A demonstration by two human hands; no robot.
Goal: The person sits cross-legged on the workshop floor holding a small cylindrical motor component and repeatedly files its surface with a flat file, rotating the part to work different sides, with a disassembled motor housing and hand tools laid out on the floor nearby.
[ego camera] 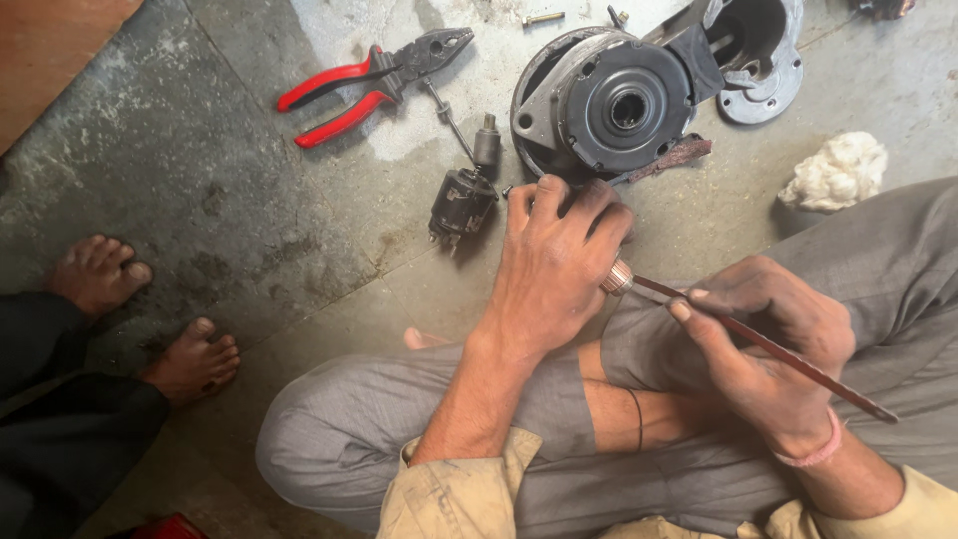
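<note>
Grey, stained concrete floor lies under the seated person, whose right hand [768, 364] pinches a thin reddish strip [768, 347] running to a small copper-ended part [618, 277] that the left hand [554, 265] is wrapped around, just above the crossed knees. Just beyond the left hand lie a small dark motor part [461, 203] and a round black housing [609, 100], with red pliers [374, 80] farther left, a white wad [836, 172] to the right, and another person's bare feet [145, 314] at the left edge.

Repair workshop floor, stained concrete [249, 200], pliers [374, 80], dismantled motor housing [619, 100]
</note>
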